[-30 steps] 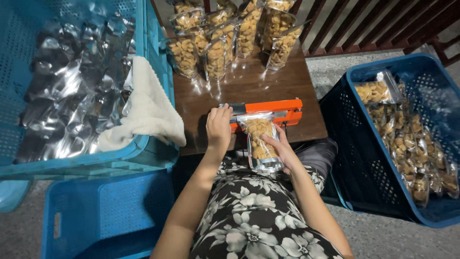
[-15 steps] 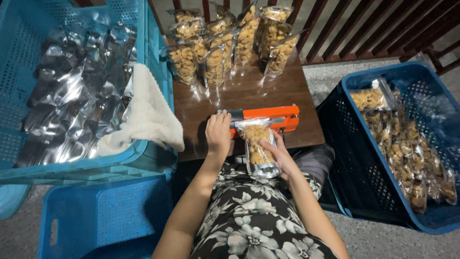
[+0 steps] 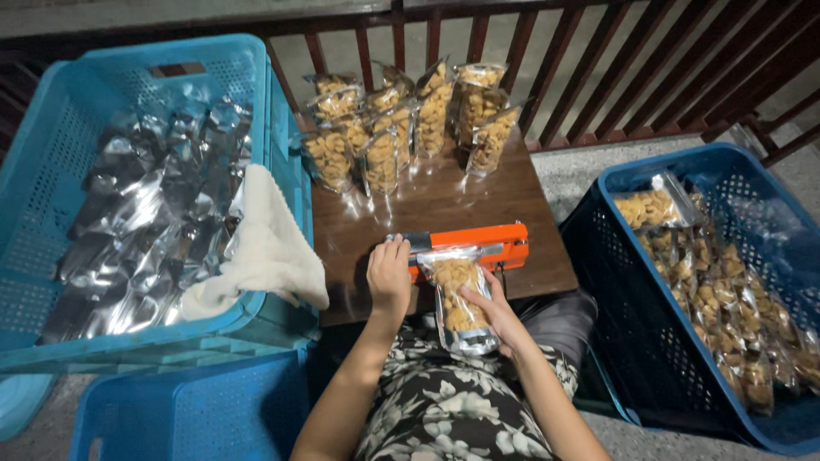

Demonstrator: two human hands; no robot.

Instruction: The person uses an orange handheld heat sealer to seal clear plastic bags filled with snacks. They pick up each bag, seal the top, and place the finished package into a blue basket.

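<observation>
Right now my left hand lies flat, palm down, on the arm of the orange heat sealer at the near edge of the small wooden table, pressing it onto the mouth of a snack pouch. My right hand cups that pouch from the side and below, fingers wrapped round its lower edge, so the bag hangs off the table edge over my lap with only its top caught in the sealer. So both hands are busy: one bearing down on the tool, the other closed about the bag. As for progress, I judge I am somewhere in the middle. Behind the sealer a cluster of filled pouches stands upright at the far end of the table, and they look to be waiting for their turn, though I cannot tell from here whether their tops are closed. To my right the dark blue crate holds a good heap of filled bags lying flat, which I take for the finished ones. To my left the light blue crate is full of empty silver pouches with a cream cloth draped over its corner, so plenty seems left.
</observation>
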